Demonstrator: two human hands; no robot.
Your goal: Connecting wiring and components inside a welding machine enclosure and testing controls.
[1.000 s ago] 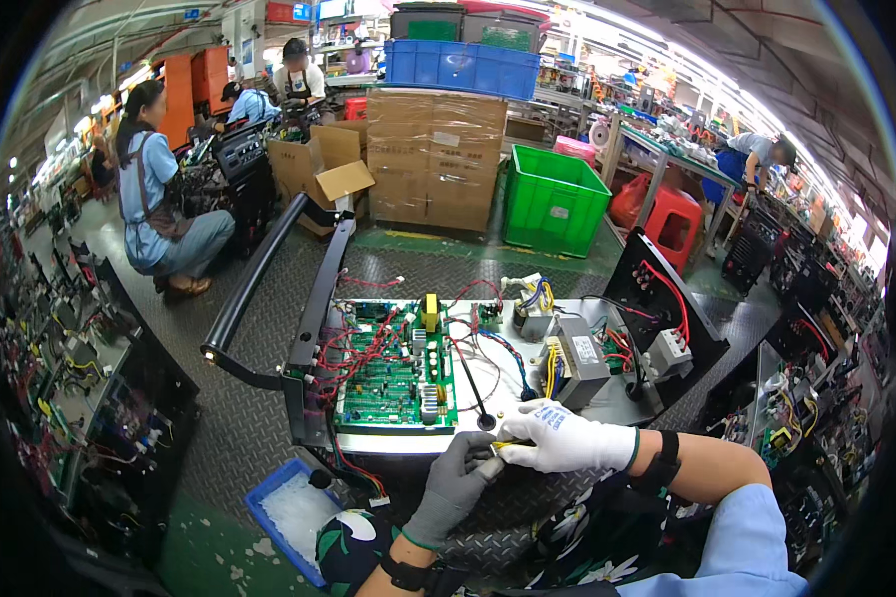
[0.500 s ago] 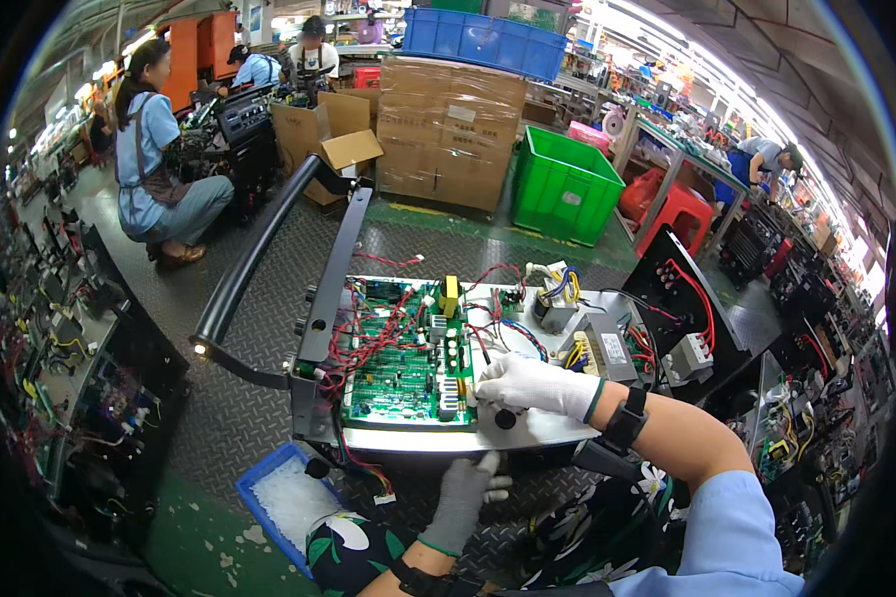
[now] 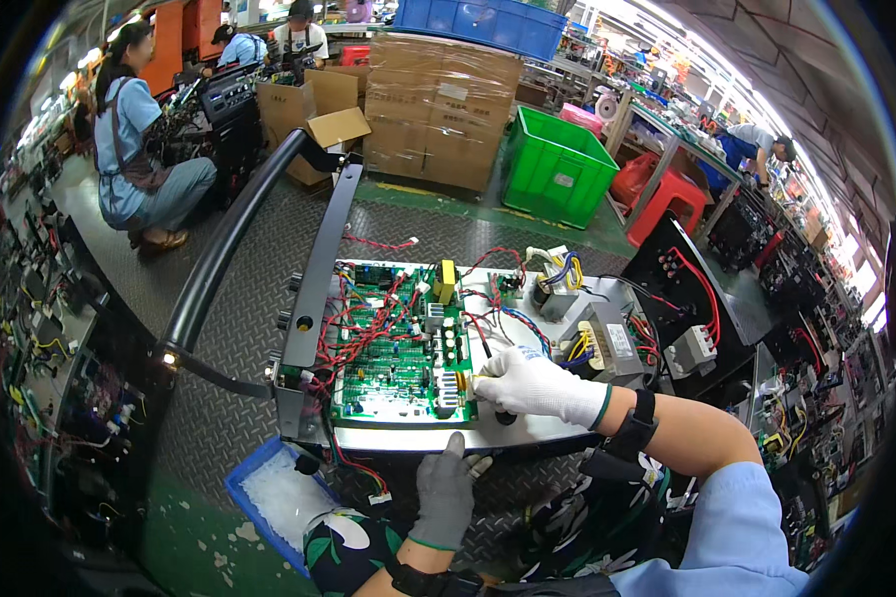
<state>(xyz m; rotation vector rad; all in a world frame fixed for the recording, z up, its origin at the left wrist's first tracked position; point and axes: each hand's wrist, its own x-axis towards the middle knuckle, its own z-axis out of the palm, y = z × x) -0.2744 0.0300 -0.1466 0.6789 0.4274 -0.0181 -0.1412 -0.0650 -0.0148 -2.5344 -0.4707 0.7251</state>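
Left hand (image 3: 444, 499), fingers open, now parted from right hand (image 3: 542, 386), fingers closed at circuit board (image 3: 388, 380), contents hidden; likely one-handed fitting.

Observed white-gloved right hand (image 3: 538, 386) at right edge of green circuit board (image 3: 393, 390) (pinch detail too small to confirm). Found grey-gloved left hand (image 3: 443, 497) near front edge of pale base plate (image 3: 533, 434), loosely spread. Noted blue tray (image 3: 252, 513) farther left.

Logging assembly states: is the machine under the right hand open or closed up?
The machine is open: no cover hides its green circuit board, and the right hand is at the board's right edge.
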